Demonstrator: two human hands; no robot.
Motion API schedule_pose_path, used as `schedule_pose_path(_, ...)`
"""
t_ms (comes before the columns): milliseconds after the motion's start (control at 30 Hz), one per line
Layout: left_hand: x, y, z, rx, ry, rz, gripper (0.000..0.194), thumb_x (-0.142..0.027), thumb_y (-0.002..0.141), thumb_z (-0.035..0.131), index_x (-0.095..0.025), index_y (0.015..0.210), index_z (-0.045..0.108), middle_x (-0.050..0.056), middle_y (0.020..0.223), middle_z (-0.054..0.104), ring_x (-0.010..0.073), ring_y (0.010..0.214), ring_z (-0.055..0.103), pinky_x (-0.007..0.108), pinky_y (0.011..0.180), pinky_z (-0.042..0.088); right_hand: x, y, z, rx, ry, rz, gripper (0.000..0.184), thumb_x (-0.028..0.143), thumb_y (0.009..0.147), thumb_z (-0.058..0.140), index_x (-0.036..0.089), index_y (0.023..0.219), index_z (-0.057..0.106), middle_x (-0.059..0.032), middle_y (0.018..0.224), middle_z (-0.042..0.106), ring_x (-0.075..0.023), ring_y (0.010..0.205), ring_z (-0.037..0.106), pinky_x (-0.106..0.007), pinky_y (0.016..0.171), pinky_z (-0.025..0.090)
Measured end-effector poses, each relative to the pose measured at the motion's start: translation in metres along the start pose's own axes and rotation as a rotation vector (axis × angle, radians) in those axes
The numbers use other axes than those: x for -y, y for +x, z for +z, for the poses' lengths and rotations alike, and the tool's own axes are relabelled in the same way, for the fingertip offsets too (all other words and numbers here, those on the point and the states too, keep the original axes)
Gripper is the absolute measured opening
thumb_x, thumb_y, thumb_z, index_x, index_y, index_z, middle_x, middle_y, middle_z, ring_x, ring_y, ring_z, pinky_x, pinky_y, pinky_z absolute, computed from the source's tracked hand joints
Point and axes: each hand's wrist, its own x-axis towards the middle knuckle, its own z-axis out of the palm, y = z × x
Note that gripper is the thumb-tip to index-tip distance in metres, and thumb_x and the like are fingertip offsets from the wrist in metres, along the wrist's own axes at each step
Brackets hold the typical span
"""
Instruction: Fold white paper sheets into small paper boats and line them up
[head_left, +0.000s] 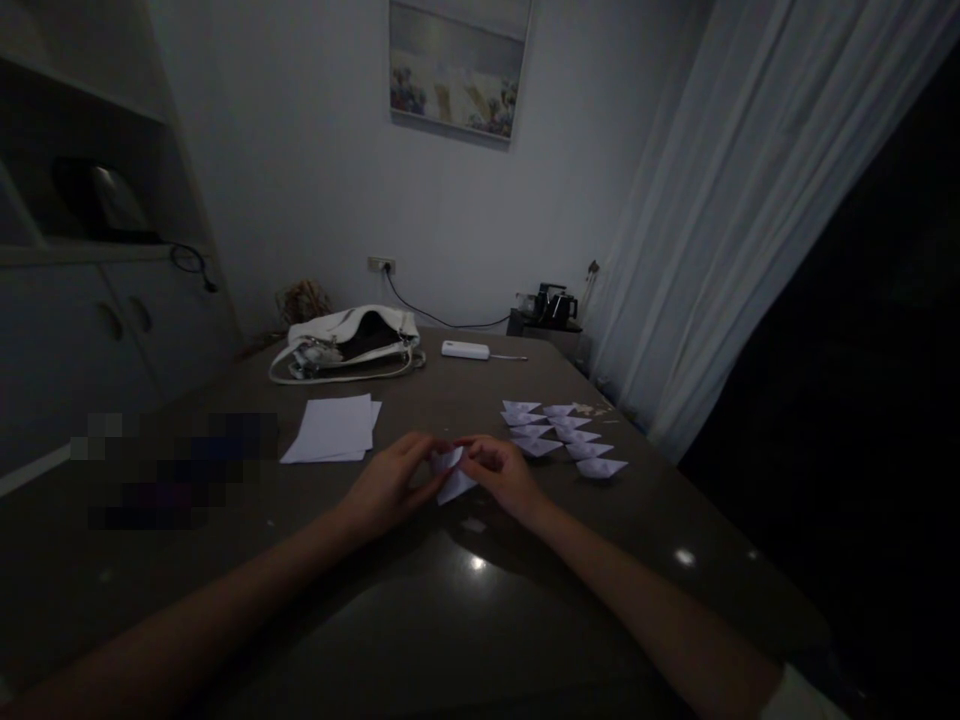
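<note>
Between my two hands, just above the dark table, is a small folded piece of white paper (456, 486). My left hand (394, 482) pinches its left side between thumb and fingers. The right side is gripped by my right hand (508, 476), with thumb and forefinger pressed on the paper. The fingers hide part of its folds. To the right of my right hand stand several folded paper boats (598, 467) in two rows. A stack of white paper sheets (330, 428) lies beyond my left hand, its edges slightly uneven.
A white handbag (352, 335) with a looped strap lies toward the table's (465, 640) far end. Right of it is a white power bank (465, 350) with a short cable. Small paper scraps (592, 409) lie beyond the boats. A white curtain (690, 220) hangs at the right.
</note>
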Motion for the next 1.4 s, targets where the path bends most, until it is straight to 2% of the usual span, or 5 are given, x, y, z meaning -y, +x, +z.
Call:
schedule_pose_path(367,-0.007,0.000,0.002,-0.005,-0.068,-0.042,0.009,-0.022,0.086,0.050,-0.016,0.089,0.055,0.004,0.082,0.058,0.0171,0.077,0.057,0.028,0.069,0.045,0.005,-0.002,0.005,0.018,-0.053,0.061,0.026,0.042,0.076,0.064,0.018,0.085,0.065,-0.0025,0.081,0.062,-0.0116,0.060,0.055,-0.021,0.048,0.041)
schedule_pose_path(567,-0.007,0.001,0.006,-0.024,-0.036,-0.100,0.005,-0.022,0.084,0.050,-0.018,0.083,0.053,0.003,0.080,0.059,0.0181,0.076,0.057,0.029,0.068,0.044,0.005,-0.001,0.005,0.023,0.007,0.175,0.029,0.043,0.070,0.068,0.016,0.068,0.059,0.0025,0.058,0.052,-0.0080,0.047,0.044,-0.020,0.044,0.033)
schedule_pose_path(833,-0.015,0.002,0.004,-0.009,0.102,-0.027,0.007,-0.023,0.084,0.049,-0.019,0.085,0.055,0.003,0.082,0.063,0.0209,0.080,0.059,0.035,0.075,0.041,0.001,0.001,0.007,-0.040,-0.007,0.136,0.020,0.031,0.068,0.064,0.017,0.062,0.051,0.0036,0.058,0.048,-0.0095,0.053,0.044,-0.020,0.048,0.032)
schedule_pose_path(1067,-0.004,0.004,0.007,-0.064,-0.094,-0.181,0.023,-0.040,0.085,0.052,-0.019,0.092,0.058,0.005,0.089,0.064,0.0217,0.084,0.061,0.034,0.075,0.048,0.002,0.003,0.002,-0.033,-0.015,0.067,0.016,0.031,0.069,0.065,0.016,0.070,0.059,0.0013,0.066,0.055,-0.0114,0.061,0.051,-0.022,0.059,0.039)
schedule_pose_path(1400,-0.007,0.007,0.004,-0.050,-0.275,-0.160,0.020,-0.036,0.084,0.055,-0.018,0.084,0.063,0.010,0.106,0.062,0.0239,0.099,0.059,0.038,0.084,0.050,0.006,0.000,-0.001,0.016,-0.129,-0.040,0.025,0.041,0.077,0.062,0.018,0.082,0.068,-0.0037,0.081,0.067,-0.0152,0.072,0.060,-0.025,0.064,0.045)
